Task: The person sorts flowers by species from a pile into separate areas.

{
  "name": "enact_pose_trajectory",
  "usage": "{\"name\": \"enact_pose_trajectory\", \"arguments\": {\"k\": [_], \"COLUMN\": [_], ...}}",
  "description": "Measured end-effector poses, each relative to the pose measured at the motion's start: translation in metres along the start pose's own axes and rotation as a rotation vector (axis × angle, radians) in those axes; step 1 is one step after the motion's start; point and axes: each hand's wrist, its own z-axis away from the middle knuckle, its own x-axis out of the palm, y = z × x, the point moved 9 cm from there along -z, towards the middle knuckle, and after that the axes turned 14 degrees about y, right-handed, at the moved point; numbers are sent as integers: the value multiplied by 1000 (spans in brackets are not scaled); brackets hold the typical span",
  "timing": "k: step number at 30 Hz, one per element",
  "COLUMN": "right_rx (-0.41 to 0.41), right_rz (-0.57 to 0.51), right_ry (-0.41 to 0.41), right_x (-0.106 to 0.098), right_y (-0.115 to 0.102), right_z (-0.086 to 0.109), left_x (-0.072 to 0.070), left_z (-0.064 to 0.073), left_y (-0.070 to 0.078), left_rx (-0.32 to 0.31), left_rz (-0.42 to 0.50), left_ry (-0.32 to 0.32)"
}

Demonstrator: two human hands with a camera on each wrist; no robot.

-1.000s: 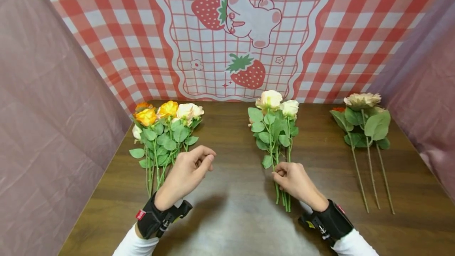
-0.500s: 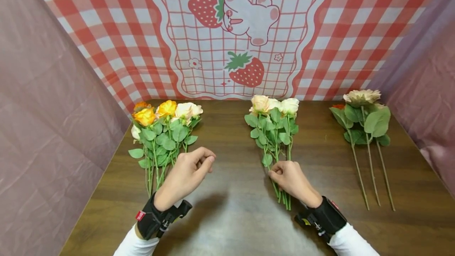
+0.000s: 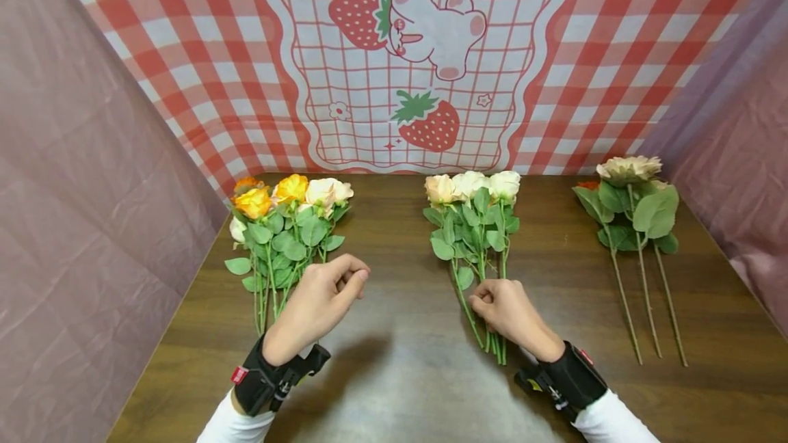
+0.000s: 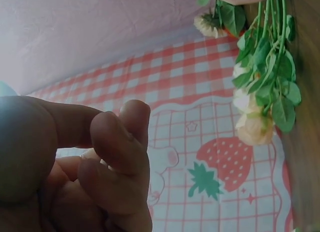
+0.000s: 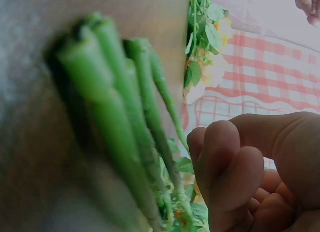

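Note:
In the head view my right hand (image 3: 509, 312) hovers over the lower stems of the middle bunch of roses (image 3: 477, 224), fingers loosely curled. One peach rose (image 3: 440, 190) lies at that bunch's left side. Its stem runs just left of my fingertips and shows along its length, though whether they touch is unclear. The right wrist view has the cut stem ends (image 5: 107, 76) close up, beside the curled fingers (image 5: 225, 157). My left hand (image 3: 321, 298) hangs above the table with relaxed, bent fingers (image 4: 117, 142) and holds nothing. Behind it lies another bunch with yellow, orange and pale roses (image 3: 283, 224).
Three long-stemmed flowers (image 3: 634, 224) with broad leaves lie at the right of the wooden table (image 3: 400, 374). A red-checked cloth with strawberries (image 3: 425, 122) hangs at the back. Pinkish drapes (image 3: 92, 224) flank the sides.
The peach rose has come down and leftward beside the white ones, and its stem has slipped out from between my right fingers. My left hand stays nearly where it was.

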Motion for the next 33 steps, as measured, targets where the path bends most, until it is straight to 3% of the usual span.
{"name": "enact_pose_trajectory", "arguments": {"k": [5,8,10,13,16,20,26,30,33], "right_rx": [-19,-36,-53,-75,-91,-104,-101,-93,-87], "right_rz": [-19,-29,-34,-44,-53,-48,-30,-44,-58], "right_ry": [34,54,65,75,76,91,83,66,46], "right_x": [-10,-17,-21,-27,-32,-36,-36,-35,-33], "right_y": [-6,-11,-15,-20,-24,-27,-27,-28,-29], "right_z": [-1,-1,0,1,3,4,8,9,8], "left_x": [-12,-18,-20,-18,-13,1,21,24,22], "left_z": [-4,-8,-9,-1,15,28,31,35,32], "left_y": [-7,-23,-43,-83,-115,-130,-139,-143,-138], "left_rx": [-17,-50,-94,-196,-270,-283,-278,-291,-273], "left_rz": [-43,-163,-306,-515,-602,-594,-595,-565,-504], "left_ry": [29,18,-20,-130,-217,-249,-280,-282,-243]}}
